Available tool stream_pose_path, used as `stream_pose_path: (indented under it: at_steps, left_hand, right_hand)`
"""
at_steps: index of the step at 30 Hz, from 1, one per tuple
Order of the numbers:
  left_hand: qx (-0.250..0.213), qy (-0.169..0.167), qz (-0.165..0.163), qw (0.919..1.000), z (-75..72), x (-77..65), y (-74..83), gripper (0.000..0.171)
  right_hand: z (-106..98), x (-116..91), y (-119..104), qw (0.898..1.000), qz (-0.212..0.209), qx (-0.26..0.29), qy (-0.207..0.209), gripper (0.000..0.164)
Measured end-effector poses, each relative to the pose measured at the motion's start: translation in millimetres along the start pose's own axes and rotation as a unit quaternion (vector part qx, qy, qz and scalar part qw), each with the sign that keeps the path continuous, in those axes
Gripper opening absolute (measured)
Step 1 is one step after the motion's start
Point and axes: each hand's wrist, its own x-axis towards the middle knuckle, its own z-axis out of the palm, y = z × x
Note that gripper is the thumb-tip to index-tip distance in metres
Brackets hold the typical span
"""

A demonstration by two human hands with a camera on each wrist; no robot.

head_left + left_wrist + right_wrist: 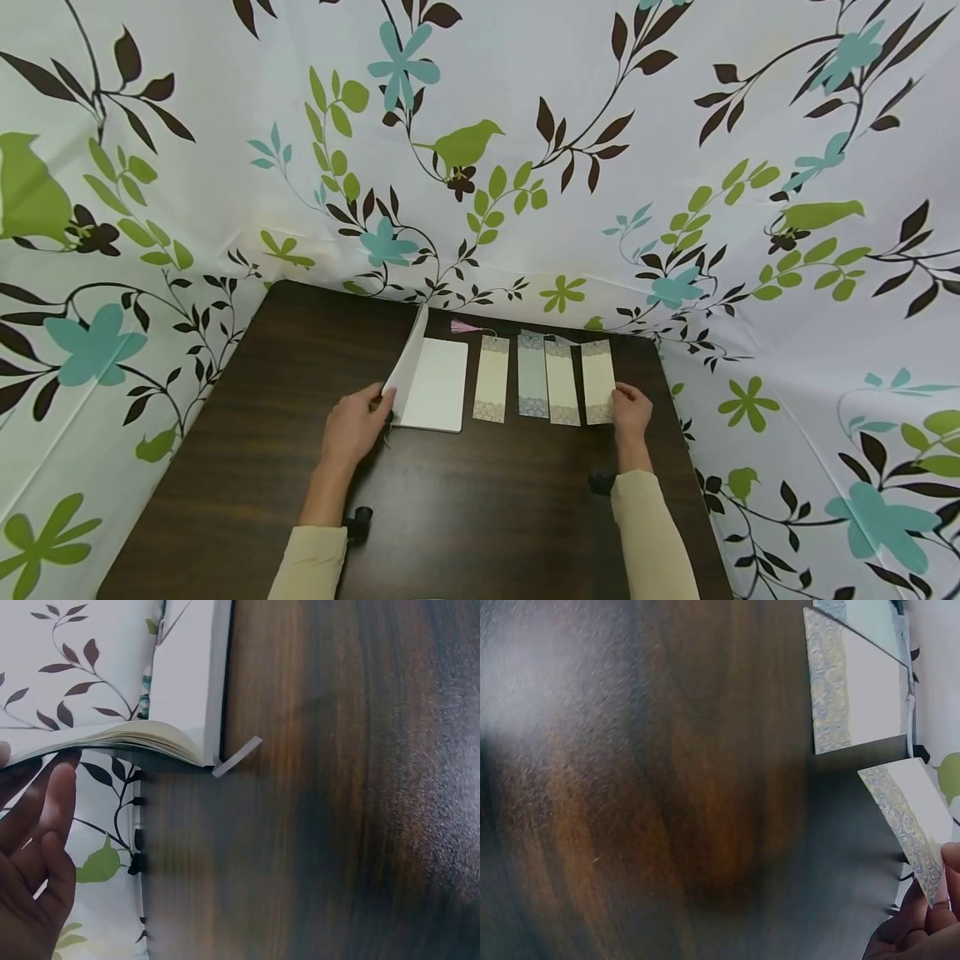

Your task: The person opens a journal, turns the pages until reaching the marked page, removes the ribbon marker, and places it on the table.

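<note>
A notebook (432, 385) lies spread on the dark table, its left cover and some pages raised on a slant. My left hand (356, 425) holds that raised side by its lower edge, thumb on top and fingers beneath in the left wrist view. A ribbon end (238, 756) sticks out at the bottom of the spine. My right hand (632, 410) pinches the lower right edge of a cream bookmark (597, 379) with a lace-patterned end. In the right wrist view this bookmark (911, 814) is tilted up, its shadow on the table beneath.
Left of the held bookmark lie a cream bookmark (562, 382), a blue-grey one (532, 375) and another cream one (491, 379) with a pink tassel (465, 327). The dark wood table (480, 517) meets a leaf-and-bird patterned curtain (495, 275) at its back edge.
</note>
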Motion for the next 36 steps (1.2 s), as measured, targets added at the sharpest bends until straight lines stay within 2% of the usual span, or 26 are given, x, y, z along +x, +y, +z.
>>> stream_pose_path:
  at_steps: [5, 12, 17, 24, 27, 31, 34, 36]
  left_hand:
    - [0.05, 0.014, 0.028, 0.9982, 3.6, 2.6, 5.5, 0.047]
    - [0.057, 0.026, 0.067, 0.9958, 9.7, 0.9, 13.6, 0.045]
    - [0.089, 0.045, 0.121, 0.9876, 18.3, -1.2, 19.8, 0.046]
    - [0.11, 0.044, 0.178, 0.9769, 43.2, -5.3, 22.7, 0.053]
    - [0.123, 0.022, 0.18, 0.9758, 53.5, -7.2, 21.5, 0.058]
    - [0.143, -0.033, 0.163, 0.9756, 62.4, -11.4, 18.9, 0.062]
    - [0.141, -0.073, 0.145, 0.9766, 62.5, -13.4, 16.0, 0.065]
    - [0.122, -0.1, 0.13, 0.9788, 58.3, -13.3, 13.6, 0.068]
  right_hand:
    - [1, 0, 5, 1.0, 0.004, -0.017, -0.011, 0.034]
    - [4, 0, 14, 0.999, 0.019, -0.043, -0.005, 0.035]
    - [5, -1, 17, 0.998, 0.023, -0.062, -0.004, 0.037]
    - [6, -12, 12, 0.998, 0.029, -0.055, -0.003, 0.042]
    - [8, -20, 10, 0.998, 0.025, -0.06, -0.011, 0.044]
    - [15, -27, 9, 0.998, 0.019, -0.063, -0.023, 0.046]
    - [21, -30, 8, 0.998, 0.009, -0.061, -0.025, 0.045]
    - [25, -33, 6, 0.998, -0.003, -0.058, -0.022, 0.043]
